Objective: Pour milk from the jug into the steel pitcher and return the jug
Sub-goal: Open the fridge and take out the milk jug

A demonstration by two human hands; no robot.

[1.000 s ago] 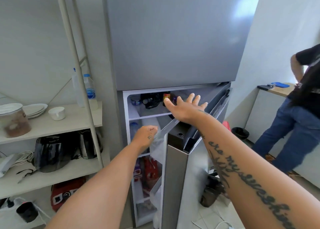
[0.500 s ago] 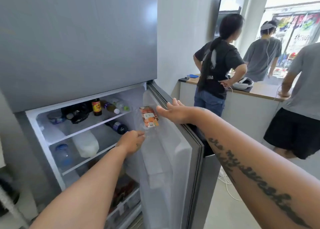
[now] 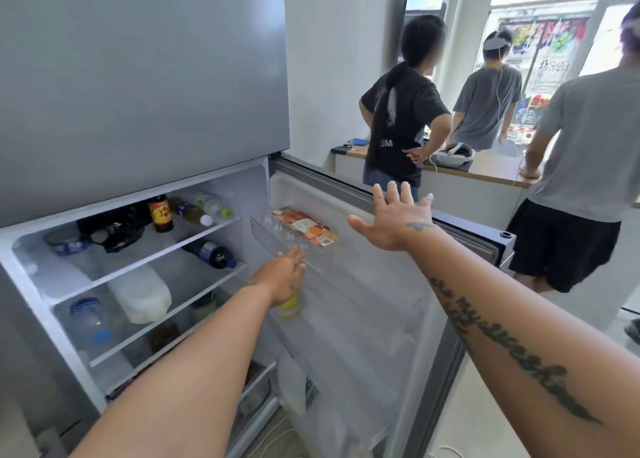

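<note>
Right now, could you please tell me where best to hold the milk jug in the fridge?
Probably take the milk jug by its rounded lower body, coming from the open front; its top is hidden behind the upper shelf edge and no handle shows.

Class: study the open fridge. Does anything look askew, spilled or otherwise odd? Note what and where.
Two bottles on the top shelf and a dark bottle on the shelf below lie on their sides, unlike the upright brown bottle. Nothing looks spilled.
</note>
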